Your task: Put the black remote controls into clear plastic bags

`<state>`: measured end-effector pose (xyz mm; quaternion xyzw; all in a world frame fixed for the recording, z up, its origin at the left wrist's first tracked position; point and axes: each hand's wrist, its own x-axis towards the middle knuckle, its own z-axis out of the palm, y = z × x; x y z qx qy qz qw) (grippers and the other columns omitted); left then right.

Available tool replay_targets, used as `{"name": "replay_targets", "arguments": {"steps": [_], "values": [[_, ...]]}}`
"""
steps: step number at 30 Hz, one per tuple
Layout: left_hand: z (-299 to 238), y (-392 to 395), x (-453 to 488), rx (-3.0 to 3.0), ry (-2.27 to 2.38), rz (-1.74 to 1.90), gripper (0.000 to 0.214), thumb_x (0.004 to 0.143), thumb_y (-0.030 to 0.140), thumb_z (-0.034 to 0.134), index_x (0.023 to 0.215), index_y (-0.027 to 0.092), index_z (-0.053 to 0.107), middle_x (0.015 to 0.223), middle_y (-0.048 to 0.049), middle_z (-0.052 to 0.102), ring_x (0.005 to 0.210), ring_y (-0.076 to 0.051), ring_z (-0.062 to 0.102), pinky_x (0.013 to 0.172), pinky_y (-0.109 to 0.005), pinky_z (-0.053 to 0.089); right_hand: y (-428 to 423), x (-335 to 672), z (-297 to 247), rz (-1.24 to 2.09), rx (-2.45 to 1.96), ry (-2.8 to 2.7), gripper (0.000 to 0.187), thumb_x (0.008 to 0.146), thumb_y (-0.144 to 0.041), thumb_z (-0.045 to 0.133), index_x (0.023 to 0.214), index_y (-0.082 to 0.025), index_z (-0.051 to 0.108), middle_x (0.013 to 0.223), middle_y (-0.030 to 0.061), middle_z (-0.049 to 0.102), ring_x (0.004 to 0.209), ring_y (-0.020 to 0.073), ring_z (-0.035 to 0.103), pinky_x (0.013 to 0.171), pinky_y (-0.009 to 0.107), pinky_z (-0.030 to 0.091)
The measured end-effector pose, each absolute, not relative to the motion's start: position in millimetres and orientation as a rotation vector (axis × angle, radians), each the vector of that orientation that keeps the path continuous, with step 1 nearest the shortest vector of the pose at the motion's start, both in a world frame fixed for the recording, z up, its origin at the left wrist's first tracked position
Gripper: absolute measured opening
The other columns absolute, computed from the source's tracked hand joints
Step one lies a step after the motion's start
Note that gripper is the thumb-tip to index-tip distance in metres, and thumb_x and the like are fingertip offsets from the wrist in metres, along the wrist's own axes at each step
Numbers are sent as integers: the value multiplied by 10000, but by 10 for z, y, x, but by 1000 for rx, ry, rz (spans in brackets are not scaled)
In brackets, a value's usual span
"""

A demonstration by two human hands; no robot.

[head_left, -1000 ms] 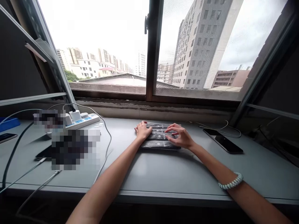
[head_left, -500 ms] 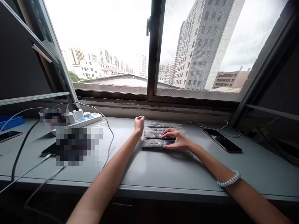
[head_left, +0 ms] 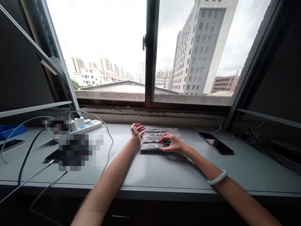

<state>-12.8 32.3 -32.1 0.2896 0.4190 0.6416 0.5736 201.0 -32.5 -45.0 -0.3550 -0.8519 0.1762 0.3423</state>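
Observation:
Flat dark packets in clear plastic sleeves lie in rows on the grey desk, one behind another. Beside their left end is my left hand, its fingers loosely spread and nothing seen in them. My right hand rests over the right part of the packets. Its thumb is at the nearest packet and its curved fingertips are at the one behind, with a gap between them. The right hand covers part of the packets, and whether it presses on them I cannot tell.
A black phone lies to the right with a white cable behind it. At the left are a white power strip with plugs, several cables, a blurred patch over a dark device, and a blue tray. A window stands behind the desk.
My left hand has opened from a closed pinch to loosely spread fingers. My right hand keeps much the same pose over the packets. The camera view has shifted slightly.

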Motion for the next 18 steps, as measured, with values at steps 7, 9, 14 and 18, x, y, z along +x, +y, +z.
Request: {"name": "replay_targets", "arguments": {"steps": [7, 9, 14, 18], "values": [[-321, 300, -191, 724, 949, 1534, 294, 730, 424, 333, 876, 216, 481, 954, -79, 622, 927, -209, 630, 736, -314, 500, -288, 1998, -492, 332, -940, -2278, 437, 602, -406, 727, 1002, -246, 658, 1082, 61, 559, 1071, 229, 501, 959, 394, 364], [-288, 269, -156, 707, 867, 1558, 276, 732, 400, 353, 876, 208, 489, 940, -83, 624, 909, -215, 635, 757, -335, 509, -291, 1988, -497, 292, -951, -2291, 466, 600, -422, 726, 1026, -250, 647, 1104, 65, 549, 1096, 241, 484, 979, 418, 335], [-188, 134, 41, 688, 605, 1427, 239, 740, 312, 391, 849, 162, 541, 827, -89, 631, 849, -245, 653, 799, -391, 519, -294, 1967, -503, 312, -940, -2317, 532, 611, -469, 710, 1083, -239, 619, 1127, 75, 540, 1105, 245, 483, 972, 420, 349], [-176, 57, 199, 799, 625, 1212, 269, 792, 310, 409, 911, 148, 590, 837, -86, 642, 804, -235, 660, 773, -384, 530, -279, 1969, -506, 349, -946, -2297, 571, 608, -498, 704, 1091, -211, 599, 1128, 81, 545, 1101, 238, 486, 974, 415, 360]]}}
